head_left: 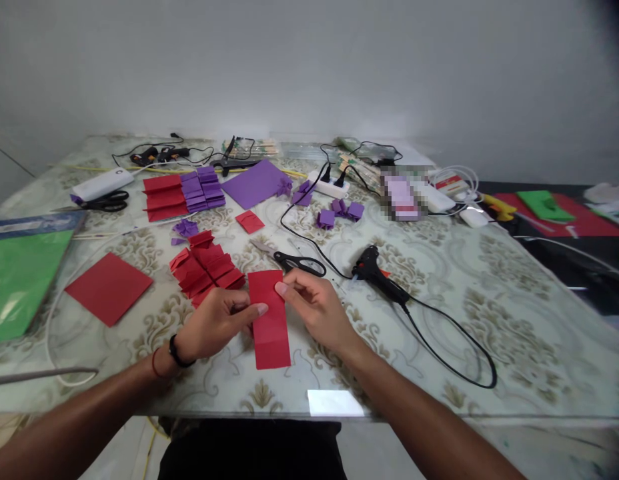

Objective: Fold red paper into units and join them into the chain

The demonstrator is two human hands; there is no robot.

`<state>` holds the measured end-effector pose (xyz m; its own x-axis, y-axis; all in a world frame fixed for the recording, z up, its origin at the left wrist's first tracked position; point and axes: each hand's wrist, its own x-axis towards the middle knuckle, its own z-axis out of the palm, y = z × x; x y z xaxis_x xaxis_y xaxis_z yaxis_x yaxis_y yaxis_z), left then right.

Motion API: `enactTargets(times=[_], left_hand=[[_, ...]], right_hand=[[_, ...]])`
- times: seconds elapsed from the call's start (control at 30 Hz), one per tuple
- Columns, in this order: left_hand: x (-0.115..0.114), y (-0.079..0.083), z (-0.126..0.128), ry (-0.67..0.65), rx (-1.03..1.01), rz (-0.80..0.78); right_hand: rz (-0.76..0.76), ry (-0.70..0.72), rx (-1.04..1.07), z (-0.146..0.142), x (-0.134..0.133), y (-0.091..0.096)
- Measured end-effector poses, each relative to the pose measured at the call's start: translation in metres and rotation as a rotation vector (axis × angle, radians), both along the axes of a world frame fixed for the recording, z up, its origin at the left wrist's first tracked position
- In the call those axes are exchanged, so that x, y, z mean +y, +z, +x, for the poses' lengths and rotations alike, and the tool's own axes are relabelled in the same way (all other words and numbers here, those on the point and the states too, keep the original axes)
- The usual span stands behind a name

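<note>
A strip of red paper point(270, 333) with faint crease lines is held upright between both hands, above the table's front part. My left hand point(217, 323) pinches its left edge, thumb on the near face. At its upper right edge, my right hand point(314, 307) grips it between thumb and fingers. Folded red paper pieces point(207, 267) lie in a pile just behind my left hand. Scissors with black handles point(294, 261) rest beyond the strip. To the right of my right hand lies a black hot glue gun point(379, 273), its cord looping toward the front.
A red square sheet point(109, 288) and a green paper pack point(24, 273) lie at left. Behind are pleated purple paper point(203, 189), a purple sheet point(257, 183), small purple folded pieces point(339, 212), a white power strip point(329, 183) and a second pair of scissors point(107, 200). Cords cross the table.
</note>
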<state>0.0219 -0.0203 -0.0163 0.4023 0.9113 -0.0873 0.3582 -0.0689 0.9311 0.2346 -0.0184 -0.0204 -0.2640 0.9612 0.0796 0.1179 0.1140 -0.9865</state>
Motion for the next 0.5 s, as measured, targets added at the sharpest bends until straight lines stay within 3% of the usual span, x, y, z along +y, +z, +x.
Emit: enactTargets(times=[0.5], left_hand=[[-0.0005, -0.0036, 0.0006, -0.155, 0.025, -0.105]], right_hand=[[0.048, -0.049, 0.026, 0.0012, -0.0002, 0.0018]])
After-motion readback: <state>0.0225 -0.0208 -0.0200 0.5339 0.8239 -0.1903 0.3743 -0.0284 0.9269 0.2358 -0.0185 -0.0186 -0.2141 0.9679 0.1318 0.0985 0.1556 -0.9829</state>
